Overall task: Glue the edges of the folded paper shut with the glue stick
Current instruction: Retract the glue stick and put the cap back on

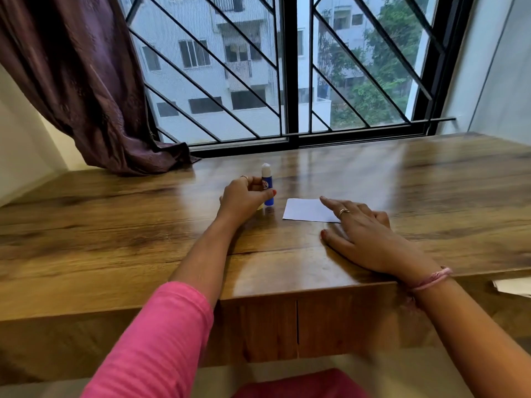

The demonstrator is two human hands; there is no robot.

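Glossy wood table (pixel 402 179), matt white paper (pixel 304 209), plastic glue stick (pixel 267 182)

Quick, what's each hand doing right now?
Left hand: closed around the upright glue stick on the table.
Right hand: open, flat, fingers on the folded paper, holding nothing.

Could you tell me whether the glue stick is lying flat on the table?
No, the glue stick stands upright on the table, held by the left hand.
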